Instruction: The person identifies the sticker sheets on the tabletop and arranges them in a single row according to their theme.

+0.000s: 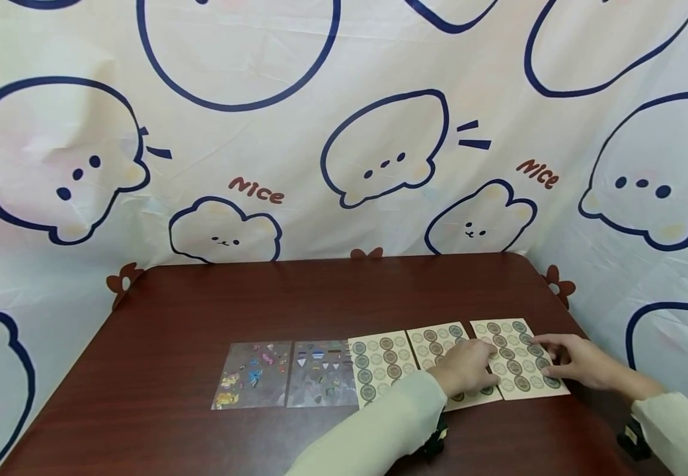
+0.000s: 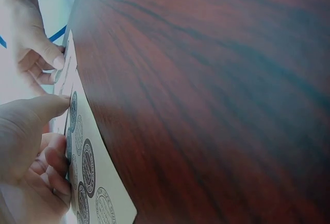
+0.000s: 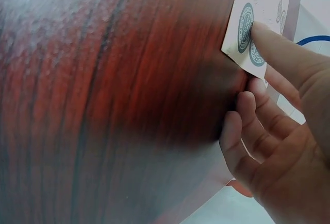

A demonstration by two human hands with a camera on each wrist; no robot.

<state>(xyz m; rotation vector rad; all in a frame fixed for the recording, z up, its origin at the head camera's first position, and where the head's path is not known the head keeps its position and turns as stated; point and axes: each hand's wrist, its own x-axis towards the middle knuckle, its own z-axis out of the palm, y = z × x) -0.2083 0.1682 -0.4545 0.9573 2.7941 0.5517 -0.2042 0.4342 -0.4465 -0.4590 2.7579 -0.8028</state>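
Three cream sheets printed with round seal-like designs lie side by side: a left sheet (image 1: 381,360), a middle sheet (image 1: 428,344) and a right sheet (image 1: 513,370). My left hand (image 1: 465,367) lies over the middle sheet, its fingertips touching the right sheet's left edge. In the left wrist view its thumb rests on paper, and the other fingers bend beside it. My right hand (image 1: 581,360) holds the right sheet's right edge. From the right wrist view, its thumb presses on the printed face, with the index finger at the edge and the remaining fingers loosely bent.
Two clear sheets with small colourful stickers, one at far left (image 1: 254,375) and one beside it (image 1: 322,373), continue the row. The dark red-brown table (image 1: 320,297) reaches back to a cream curtain (image 1: 296,145) with cartoon outlines. The curtain also hangs along both sides.
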